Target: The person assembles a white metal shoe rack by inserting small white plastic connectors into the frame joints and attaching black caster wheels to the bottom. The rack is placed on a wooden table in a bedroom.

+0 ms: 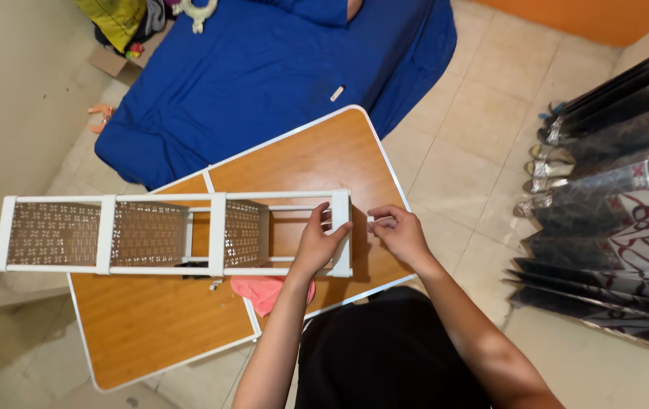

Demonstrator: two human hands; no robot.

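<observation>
A blue bed (pixel 264 68) stands on beige floor tiles (pixel 476 98) between cream wall (pixel 14 98) and patterned curtain (pixel 627 227).

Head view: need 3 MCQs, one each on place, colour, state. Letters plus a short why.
1. The white rack lies on:
A. the wooden folding table
B. the bed
C. the floor

2. The bed cover is:
A. red
B. blue
C. green

3. The left hand:
A. hangs free
B. grips the rack's end frame
C. holds the pink cloth

Key: 1 A, the rack rests across the tabletop. 2 B, the sheet is plain blue. 3 B, fingers wrap the end panel; the right hand holds a small white piece beside it.
</observation>
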